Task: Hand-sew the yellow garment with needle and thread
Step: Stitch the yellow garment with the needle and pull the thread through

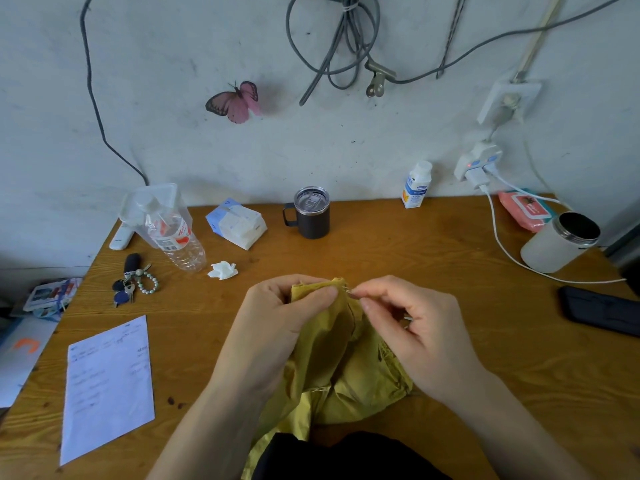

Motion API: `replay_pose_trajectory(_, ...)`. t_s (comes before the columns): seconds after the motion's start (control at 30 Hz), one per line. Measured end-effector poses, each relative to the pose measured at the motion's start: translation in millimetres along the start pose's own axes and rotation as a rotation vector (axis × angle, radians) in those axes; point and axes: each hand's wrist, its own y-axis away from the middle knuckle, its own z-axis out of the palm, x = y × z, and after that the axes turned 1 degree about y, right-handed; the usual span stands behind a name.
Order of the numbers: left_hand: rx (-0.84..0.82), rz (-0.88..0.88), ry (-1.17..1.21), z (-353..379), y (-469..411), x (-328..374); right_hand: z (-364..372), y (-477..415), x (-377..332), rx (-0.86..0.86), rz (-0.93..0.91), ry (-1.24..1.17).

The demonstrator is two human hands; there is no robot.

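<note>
While the left hand [277, 323] pinches a folded edge of the yellow garment [332, 358] between thumb and fingers, the right hand [412, 327] meets it from the other side, its thumb and forefinger closed together right at the cloth's top edge. A thin glint shows at those fingertips (likely the needle [349, 289], though it is too small to be sure), and no thread can be made out. The garment is raised just above the wooden table [415, 244] near its front edge, its crumpled bulk hanging down between the forearms toward the lap.

Farther back on the table stand a dark lidded mug [311, 213], a clear water bottle [173, 237] and a pack of tissues [235, 223], with a crumpled tissue [223, 270] nearer the hands. A bunch of keys [133, 280] and a printed sheet of paper [109, 386] lie to the left, well apart from the sewing.
</note>
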Motion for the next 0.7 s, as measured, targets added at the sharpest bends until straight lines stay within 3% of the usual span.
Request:
replay_pose_trajectory(0.47, -0.009, 0.018, -0.072, 1.9, 0.8, 1.6, -3.4, -1.3, 3.4, -0.043, 0.050, 0.035)
replay_pose_trajectory(0.7, -0.035, 0.051, -0.135, 0.6, -0.3, -0.5, -9.3, -3.5, 6.7, -0.286, 0.164, -0.086)
